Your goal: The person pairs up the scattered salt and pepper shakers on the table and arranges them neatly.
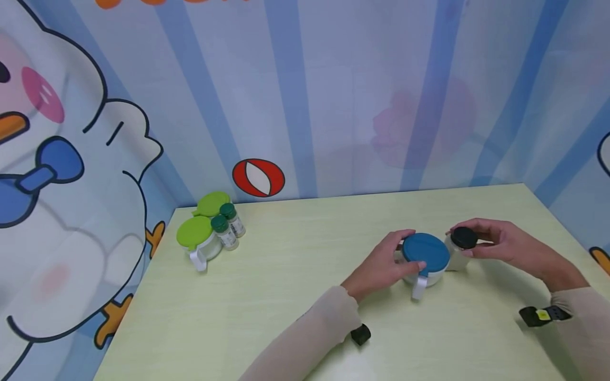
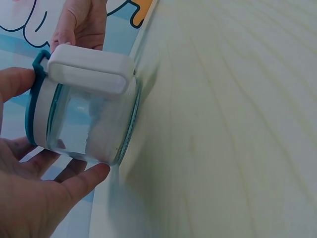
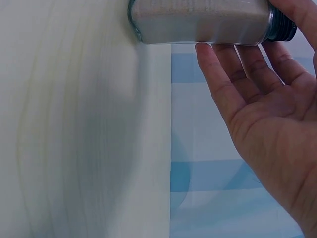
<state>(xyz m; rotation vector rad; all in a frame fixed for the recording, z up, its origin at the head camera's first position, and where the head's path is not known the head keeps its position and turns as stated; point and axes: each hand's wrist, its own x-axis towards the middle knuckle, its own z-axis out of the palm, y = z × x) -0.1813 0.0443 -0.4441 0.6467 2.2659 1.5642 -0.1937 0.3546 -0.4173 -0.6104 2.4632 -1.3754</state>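
Observation:
On the right part of the table, my left hand grips a round glass seasoning jar with a blue lid and a white handle. The left wrist view shows the fingers around the jar, thumb by the lid, and some pale content inside. Just to its right, my right hand holds a square glass shaker bottle by its black cap and upper side. Pale powder fills much of this bottle in the right wrist view. Both containers stand upright, close beside each other.
At the table's back left stand two jars with green lids, the front one with a white handle. Two small green-capped bottles stand against them. A printed backdrop rises behind the pale wooden table.

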